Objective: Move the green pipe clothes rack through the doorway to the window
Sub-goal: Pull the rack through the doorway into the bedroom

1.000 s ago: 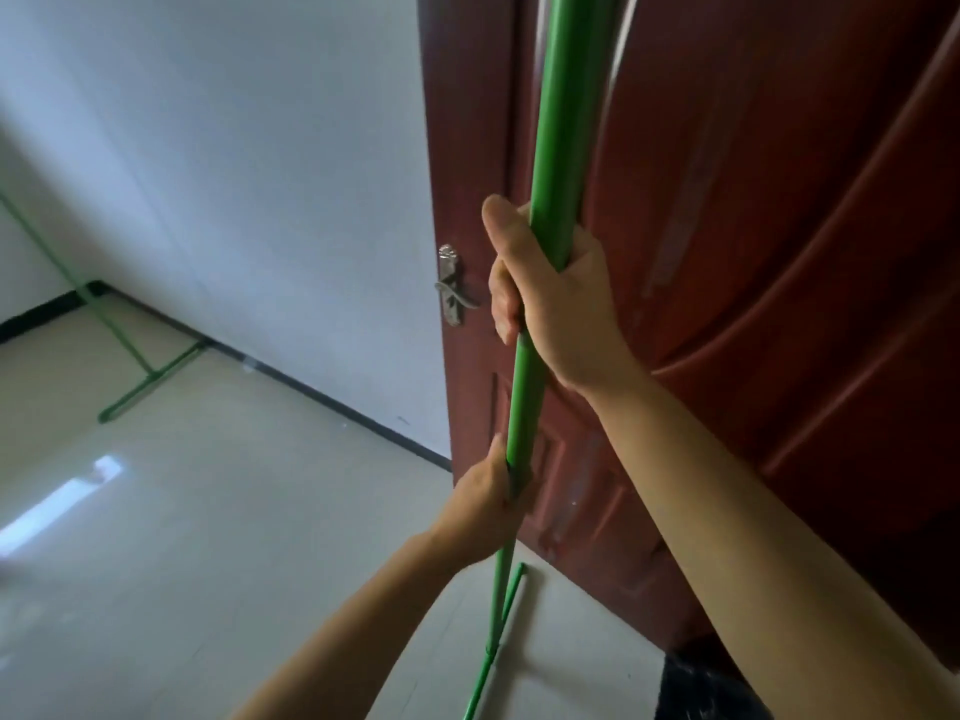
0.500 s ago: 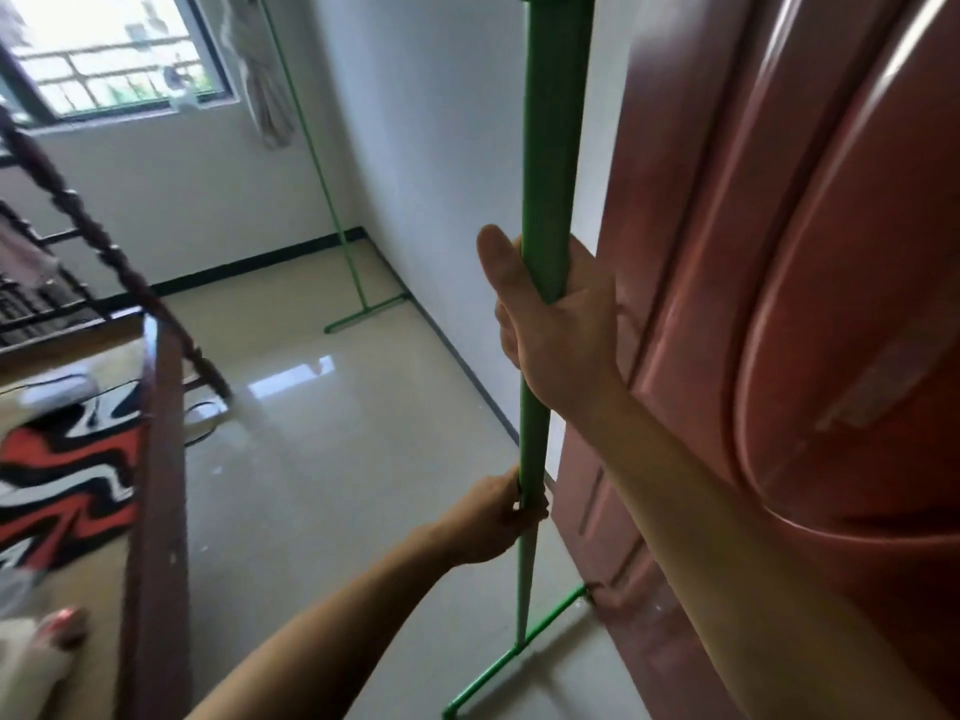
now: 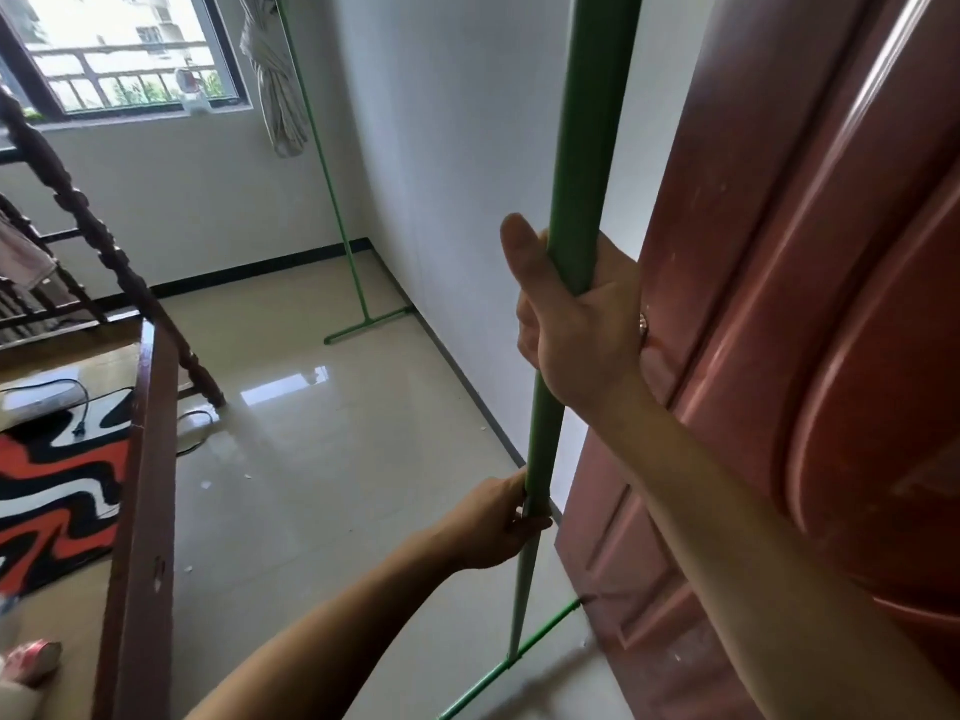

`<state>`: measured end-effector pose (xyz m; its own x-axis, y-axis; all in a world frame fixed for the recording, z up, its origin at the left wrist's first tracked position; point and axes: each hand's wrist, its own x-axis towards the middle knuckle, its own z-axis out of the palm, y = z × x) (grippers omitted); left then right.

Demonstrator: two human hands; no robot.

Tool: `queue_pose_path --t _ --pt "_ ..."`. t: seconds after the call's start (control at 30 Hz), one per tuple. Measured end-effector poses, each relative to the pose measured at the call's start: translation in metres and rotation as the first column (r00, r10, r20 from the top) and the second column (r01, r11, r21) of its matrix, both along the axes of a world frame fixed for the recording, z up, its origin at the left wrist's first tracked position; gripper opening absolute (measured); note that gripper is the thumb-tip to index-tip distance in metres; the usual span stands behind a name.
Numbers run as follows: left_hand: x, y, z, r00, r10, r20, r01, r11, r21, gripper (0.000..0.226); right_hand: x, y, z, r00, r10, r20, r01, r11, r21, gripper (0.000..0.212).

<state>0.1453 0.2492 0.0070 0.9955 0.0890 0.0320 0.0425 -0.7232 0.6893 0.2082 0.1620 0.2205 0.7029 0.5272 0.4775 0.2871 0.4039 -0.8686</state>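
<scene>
The green pipe clothes rack's near upright rises right in front of me, close to the open brown door. My right hand is wrapped around this upright at chest height. My left hand grips the same pipe lower down. Its foot bar lies on the tiled floor by the door's bottom edge. The rack's far upright stands near the room's corner, with its own foot bar on the floor below the window.
A dark wooden stair railing with twisted balusters runs along the left. A red, black and white rug and a black cable lie beyond it. A knotted curtain hangs beside the window. The white wall borders the right.
The view has swung from the door and wall toward the window and railing. The rack's near foot bar has turned across by the door. Both hands keep their grip on the upright.
</scene>
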Motion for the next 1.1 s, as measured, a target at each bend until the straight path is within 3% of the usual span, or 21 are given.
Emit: queue_pose_path --t 0.37,0.63,0.93,1.1 --pt "-0.024 0.006 0.015 0.995 -0.089 0.053 0.089 0.996 0.004 0.018 -0.027 -0.003 0.029 0.998 0.069 -0.003 -0.069 0.995 0.068 0.044" --pt "-0.041 -0.037 0.024 0.993 0.037 0.115 -0.032 0.999 -0.040 0.014 -0.039 -0.037 0.034 0.996 0.092 -0.006 -0.091 0.993 0.073 0.045" --pt "-0.114 -0.072 -0.023 0.971 0.210 0.117 -0.201 0.976 -0.081 0.016 -0.094 -0.057 -0.008 0.982 0.186 0.029 -0.188 0.981 0.040 0.043" --pt "-0.124 -0.094 -0.030 0.981 0.080 0.175 -0.063 0.993 -0.097 0.018 -0.100 -0.089 -0.020 0.970 0.242 0.008 -0.242 0.968 0.063 0.037"
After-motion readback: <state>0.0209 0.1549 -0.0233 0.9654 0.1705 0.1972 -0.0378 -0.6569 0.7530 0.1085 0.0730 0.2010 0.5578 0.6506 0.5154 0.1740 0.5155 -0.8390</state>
